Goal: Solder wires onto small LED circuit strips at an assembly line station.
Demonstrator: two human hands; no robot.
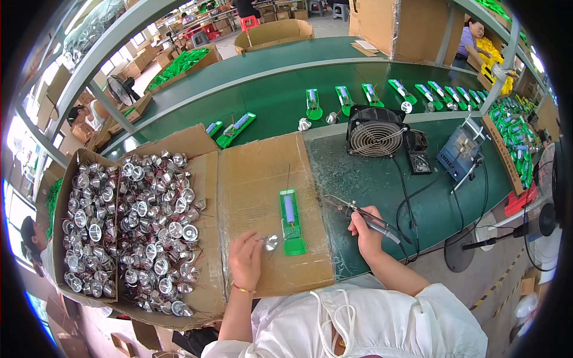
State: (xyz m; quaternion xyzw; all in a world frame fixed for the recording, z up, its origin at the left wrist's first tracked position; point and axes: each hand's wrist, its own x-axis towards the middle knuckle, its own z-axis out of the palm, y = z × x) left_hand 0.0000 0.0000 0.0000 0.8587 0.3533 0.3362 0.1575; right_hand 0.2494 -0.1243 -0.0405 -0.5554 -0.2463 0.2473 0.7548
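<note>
Green plastic housing (292, 222) lies on the cardboard sheet (262, 185), centre. Left hand (246, 259) pinches a silver reflector (272, 241) touching the housing's near end. Right hand (365, 230) grips a soldering iron (358, 215), tip left. Left: carton of reflectors (128, 227). Far right: fan (375, 131), solder station (458, 155); cables (409, 203) trail between.

1. Fingertips of left hand (246, 260) curled under, grip on small silver reflector (272, 241) too small to judge.
2. Soldering iron (364, 218) partly covered by right hand (365, 234); tip contact with green housing (291, 222) impossible to tell.
3. Lower layers in cardboard box (77, 170) of reflectors buried, box's near corner cut by dark rim.
4. Thin wires on cardboard sheet (262, 179) barely traceable.
5. Distant person (471, 37) half hidden behind post.
</note>
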